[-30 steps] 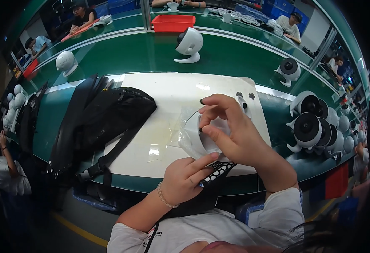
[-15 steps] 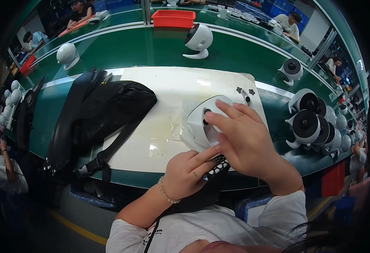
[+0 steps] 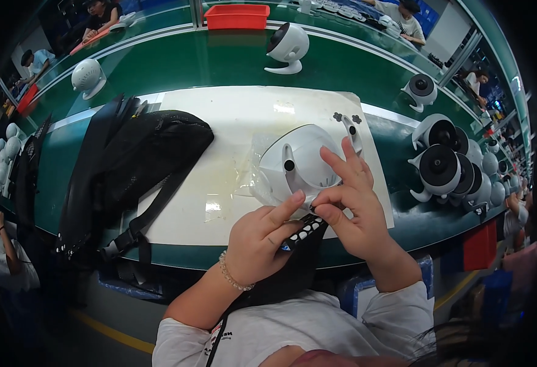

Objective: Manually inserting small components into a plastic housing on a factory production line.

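My left hand [image 3: 259,241] grips a dark sheet with rows of white round spots [image 3: 308,231], close to the table's front edge. At the sheet's upper end, the thumb and forefinger of my right hand [image 3: 357,214] pinch together; a tiny dark piece seems to be between them, too small to name surely. Just beyond both hands lies a white rounded device housing [image 3: 317,153] with a curved white arm [image 3: 288,168] bearing a black dot. Clear plastic wrap [image 3: 253,174] lies under it. A second small white curved part [image 3: 351,131] with a black dot rests beside it.
A black mesh bag [image 3: 152,147] with straps covers the white board's [image 3: 231,101] left side. Finished-looking white round devices [image 3: 442,168] cluster at the right; others stand on the green belt [image 3: 213,61]. A red tray [image 3: 238,17] sits beyond. Other people work at the far side.
My right hand has drawn back from the black dot on the housing's arm to the spotted sheet, where it now pinches. The view has shifted slightly.
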Motion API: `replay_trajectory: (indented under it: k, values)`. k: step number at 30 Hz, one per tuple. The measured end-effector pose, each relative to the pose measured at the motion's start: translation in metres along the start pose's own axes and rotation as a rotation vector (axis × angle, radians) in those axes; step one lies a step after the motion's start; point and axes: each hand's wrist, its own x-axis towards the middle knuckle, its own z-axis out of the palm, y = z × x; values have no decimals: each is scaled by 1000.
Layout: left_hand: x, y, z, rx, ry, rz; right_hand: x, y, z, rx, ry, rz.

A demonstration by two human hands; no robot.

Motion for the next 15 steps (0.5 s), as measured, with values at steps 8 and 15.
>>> replay_trajectory:
  k: [8,15]
  values:
    - [0,0,0,10,10,-22,-3,0,4,-59,41,-20]
    - [1,1,-2,11,14,-29,-20,3,15,-426,218,-224]
